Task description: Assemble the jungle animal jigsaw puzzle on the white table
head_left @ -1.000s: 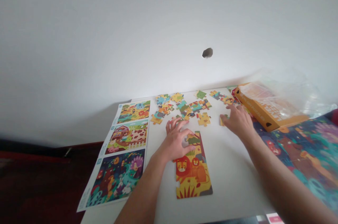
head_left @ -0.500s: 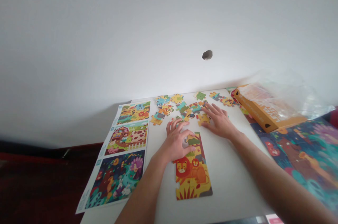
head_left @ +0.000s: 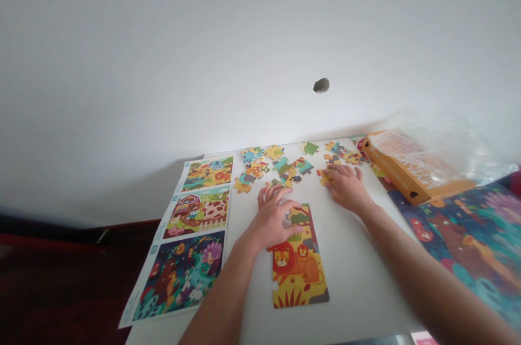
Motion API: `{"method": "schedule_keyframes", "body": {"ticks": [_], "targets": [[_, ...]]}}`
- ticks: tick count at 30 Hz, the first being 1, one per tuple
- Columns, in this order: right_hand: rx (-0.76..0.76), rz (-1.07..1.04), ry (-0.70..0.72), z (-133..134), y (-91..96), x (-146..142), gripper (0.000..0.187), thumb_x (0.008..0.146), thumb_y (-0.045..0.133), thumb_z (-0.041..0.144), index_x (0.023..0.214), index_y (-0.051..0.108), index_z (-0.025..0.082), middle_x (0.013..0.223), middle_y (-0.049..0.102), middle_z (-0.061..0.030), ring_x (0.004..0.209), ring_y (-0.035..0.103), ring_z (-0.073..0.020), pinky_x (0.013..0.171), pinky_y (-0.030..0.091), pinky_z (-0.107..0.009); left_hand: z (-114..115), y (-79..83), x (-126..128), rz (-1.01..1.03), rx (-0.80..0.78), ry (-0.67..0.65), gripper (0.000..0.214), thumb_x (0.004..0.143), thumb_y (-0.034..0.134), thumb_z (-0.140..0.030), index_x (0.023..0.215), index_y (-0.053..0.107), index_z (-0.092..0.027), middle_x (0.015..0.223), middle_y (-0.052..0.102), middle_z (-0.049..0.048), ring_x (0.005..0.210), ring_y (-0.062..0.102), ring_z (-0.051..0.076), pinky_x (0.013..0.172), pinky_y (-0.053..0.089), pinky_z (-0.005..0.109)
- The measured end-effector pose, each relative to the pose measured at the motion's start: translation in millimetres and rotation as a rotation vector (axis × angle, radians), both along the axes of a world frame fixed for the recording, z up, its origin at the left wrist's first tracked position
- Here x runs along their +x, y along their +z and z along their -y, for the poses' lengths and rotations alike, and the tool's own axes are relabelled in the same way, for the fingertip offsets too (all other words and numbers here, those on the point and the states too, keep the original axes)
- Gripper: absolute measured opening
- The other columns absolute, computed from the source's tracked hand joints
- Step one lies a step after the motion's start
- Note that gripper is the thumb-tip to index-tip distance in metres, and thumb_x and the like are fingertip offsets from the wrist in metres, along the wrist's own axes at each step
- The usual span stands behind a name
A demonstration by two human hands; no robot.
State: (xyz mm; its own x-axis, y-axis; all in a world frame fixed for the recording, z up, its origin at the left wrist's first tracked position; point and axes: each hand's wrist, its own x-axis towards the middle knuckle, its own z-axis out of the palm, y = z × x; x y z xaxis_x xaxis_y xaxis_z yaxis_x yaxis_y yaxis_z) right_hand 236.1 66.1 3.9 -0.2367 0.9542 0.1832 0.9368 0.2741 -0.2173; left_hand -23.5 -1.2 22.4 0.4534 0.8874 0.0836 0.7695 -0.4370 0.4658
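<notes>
A partly joined jigsaw section [head_left: 299, 277] with two lions lies on the white table. My left hand [head_left: 272, 217] rests over its upper left edge, fingers spread and bent; a bit of a reddish piece peeks out by its fingertips. Farther right, my right hand [head_left: 345, 185] has thumb and fingers closed on a yellow puzzle piece [head_left: 322, 177] lying on the table. Just beyond it sits another small piece [head_left: 332, 159]. Loose jigsaw pieces [head_left: 287, 170] are scattered toward the wall, some overlapping, and a green piece [head_left: 310, 148] lies apart.
On the left a sheet [head_left: 228, 215] shows three printed pictures. To the right are an orange puzzle box [head_left: 393, 171] with clear plastic wrap [head_left: 443, 144] on it and a dark-blue finished puzzle [head_left: 459, 236]. The wall [head_left: 260, 63], with a hole, stands behind the table.
My right hand has slid to the right, its fingers drawing together, and the yellow piece and another small piece have shifted right. My left hand has stayed nearly still.
</notes>
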Motion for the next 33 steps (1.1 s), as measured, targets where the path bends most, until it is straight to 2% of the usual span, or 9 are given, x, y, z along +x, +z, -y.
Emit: {"method": "schedule_keyframes", "body": {"ticks": [4, 8, 11, 18, 20, 23, 26, 29, 33], "targets": [[0.02, -0.02, -0.112, -2, -1.5, 2, 0.044, 0.086, 0.044, 0.013, 0.124, 0.063, 0.024, 0.14, 0.057, -0.0101, 0.131, 0.047, -0.0318, 0.109, 0.028, -0.063, -1, -4.1, 0, 0.015, 0.014, 0.025, 0.065, 0.072, 0.079, -0.051, 0.129, 0.058, -0.028, 0.141, 0.053, 0.0085, 0.14, 0.035, 0.034, 0.12, 0.009, 0.062], [0.028, -0.017, 0.008, 0, 0.2, -4, 0.044, 0.092, 0.041, 0.019, 0.133, 0.057, 0.024, 0.149, 0.049, -0.0073, 0.142, 0.035, -0.0305, 0.113, 0.022, -0.064, -2, -6.1, 1, 0.026, 0.059, 0.104, 0.038, 0.093, 0.057, -0.034, 0.13, 0.056, -0.026, 0.138, 0.058, 0.0071, 0.137, 0.042, 0.028, 0.12, 0.013, 0.059], [-0.029, 0.016, 0.074, 2, -1.9, -8, 0.041, 0.096, 0.042, 0.028, 0.134, 0.055, 0.026, 0.151, 0.047, -0.0067, 0.144, 0.031, -0.0336, 0.112, 0.017, -0.072, -3, -7.5, 2, 0.026, 0.075, 0.144, 0.034, 0.095, 0.046, -0.016, 0.124, 0.06, -0.027, 0.136, 0.061, 0.0041, 0.136, 0.043, 0.025, 0.12, 0.014, 0.057], [0.011, -0.082, -0.038, -1, -5.6, -3, 0.038, 0.091, 0.041, 0.014, 0.121, 0.063, 0.024, 0.139, 0.058, -0.0098, 0.134, 0.044, -0.0323, 0.109, 0.02, -0.073, -6, -10.7, -1, 0.043, 0.14, 0.227, 0.029, 0.09, 0.053, -0.014, 0.113, 0.065, -0.027, 0.125, 0.065, 0.0038, 0.131, 0.049, 0.026, 0.118, 0.019, 0.058], [0.053, -0.153, 0.042, 1, 0.3, -4, 0.033, 0.092, 0.045, 0.018, 0.117, 0.066, 0.023, 0.131, 0.063, -0.0102, 0.128, 0.051, -0.0301, 0.11, 0.026, -0.064, -6, -10.7, -1, 0.051, 0.16, 0.216, 0.025, 0.088, 0.058, -0.016, 0.109, 0.067, -0.026, 0.121, 0.065, 0.0041, 0.128, 0.051, 0.026, 0.117, 0.022, 0.057], [0.062, -0.25, 0.351, 12, 11.3, -13, 0.034, 0.093, 0.057, 0.037, 0.122, 0.065, 0.023, 0.128, 0.063, -0.0111, 0.119, 0.056, -0.0262, 0.107, 0.037, -0.049, -7, -12.0, -2, 0.061, 0.189, 0.181, 0.024, 0.086, 0.063, -0.017, 0.108, 0.068, -0.026, 0.119, 0.065, 0.0052, 0.126, 0.052, 0.026, 0.116, 0.027, 0.054], [-0.03, -0.215, 0.572, 24, 16.8, -24, 0.044, 0.085, 0.067, 0.048, 0.123, 0.066, 0.026, 0.135, 0.058, -0.0112, 0.124, 0.051, -0.0294, 0.109, 0.033, -0.052, -10, -14.8, -3, 0.076, 0.218, 0.178, 0.024, 0.086, 0.063, -0.018, 0.109, 0.068, -0.025, 0.117, 0.064, 0.0062, 0.123, 0.053, 0.026, 0.114, 0.033, 0.053], [-0.085, -0.161, 0.566, 28, 15.1, -26, 0.043, 0.082, 0.072, 0.046, 0.121, 0.068, 0.029, 0.136, 0.056, -0.0113, 0.128, 0.047, -0.0329, 0.112, 0.024, -0.06, -12, -16.9, -5, 0.085, 0.235, 0.213, 0.021, 0.086, 0.063, -0.019, 0.106, 0.068, -0.023, 0.113, 0.064, 0.0068, 0.117, 0.056, 0.026, 0.11, 0.038, 0.052], [-0.053, -0.142, 0.492, 23, 10.8, -19, 0.038, 0.084, 0.07, 0.041, 0.12, 0.068, 0.03, 0.135, 0.056, -0.0107, 0.127, 0.048, -0.0319, 0.114, 0.019, -0.061, -11, -16.7, -6, 0.074, 0.226, 0.213, 0.02, 0.087, 0.063, -0.021, 0.106, 0.069, -0.024, 0.112, 0.064, 0.0069, 0.117, 0.055, 0.027, 0.112, 0.035, 0.054]]}}
